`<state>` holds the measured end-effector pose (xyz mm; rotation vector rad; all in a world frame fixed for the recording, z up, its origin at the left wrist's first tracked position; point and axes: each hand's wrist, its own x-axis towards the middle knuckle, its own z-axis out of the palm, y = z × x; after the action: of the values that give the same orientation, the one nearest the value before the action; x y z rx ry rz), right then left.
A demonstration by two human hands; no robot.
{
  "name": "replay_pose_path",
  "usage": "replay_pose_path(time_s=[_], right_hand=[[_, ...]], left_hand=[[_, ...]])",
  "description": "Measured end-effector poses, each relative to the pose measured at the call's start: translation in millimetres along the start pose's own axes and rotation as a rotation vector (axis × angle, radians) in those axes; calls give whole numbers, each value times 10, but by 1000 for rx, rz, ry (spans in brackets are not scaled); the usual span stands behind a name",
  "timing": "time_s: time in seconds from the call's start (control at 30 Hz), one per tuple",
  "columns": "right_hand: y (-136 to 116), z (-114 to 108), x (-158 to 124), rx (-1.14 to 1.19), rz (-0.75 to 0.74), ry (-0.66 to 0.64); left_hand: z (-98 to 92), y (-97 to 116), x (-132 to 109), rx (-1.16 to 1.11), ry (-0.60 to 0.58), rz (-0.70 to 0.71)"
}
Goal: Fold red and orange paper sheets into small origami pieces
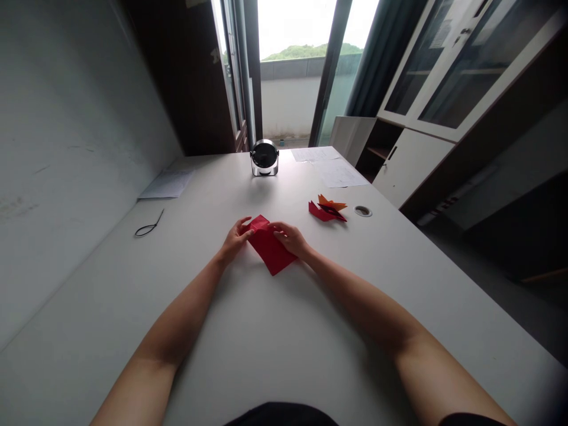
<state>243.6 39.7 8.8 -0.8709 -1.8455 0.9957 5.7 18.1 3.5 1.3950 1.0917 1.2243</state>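
A folded sheet of red paper (269,248) lies on the white table (275,343) in front of me. My left hand (235,239) pinches its upper left edge with curled fingers. At the paper's upper right edge rests my right hand (290,238), fingers bent and pressing down on a fold. Both forearms reach in from the bottom of the view.
Finished folded pieces of red and orange paper (327,209) lie to the right, beside a round cable hole (362,210). A small black fan (264,157) stands at the back, with white sheets (337,173) near it. More paper (167,184) and a black cable tie (148,227) lie left. Cabinets stand right.
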Motion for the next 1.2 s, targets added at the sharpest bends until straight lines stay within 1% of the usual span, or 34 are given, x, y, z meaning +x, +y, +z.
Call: replay_pose_path(time_s=[0.13,0.3,0.4,0.5,0.6,0.73,0.87,0.93,1.03,1.1,1.2], right_hand=[[40,-4,1,-55,33,5],[67,-11,-6,-138,59,-89],[76,0,-3,-210,67,-122],[82,17,5,-225,44,-121],[88,27,10,-203,18,-88],[106,24,11,-163,10,-61],[118,28,6,-131,22,-67],[110,31,3,-109,39,-76],[93,23,-2,-71,86,-91],[91,12,-1,-53,114,-109],[104,-5,6,-76,124,-118]], left_hand=[[54,12,-26,-58,11,35],[63,9,-33,-54,62,53],[63,15,-35,-47,84,65],[66,31,-38,-38,92,71],[69,35,-35,-28,98,69],[60,-5,-22,93,153,71],[45,-43,-9,265,232,146],[44,-47,-5,221,217,160],[44,-46,0,58,177,112],[37,-47,7,-17,217,90],[13,-44,20,-128,322,80]])
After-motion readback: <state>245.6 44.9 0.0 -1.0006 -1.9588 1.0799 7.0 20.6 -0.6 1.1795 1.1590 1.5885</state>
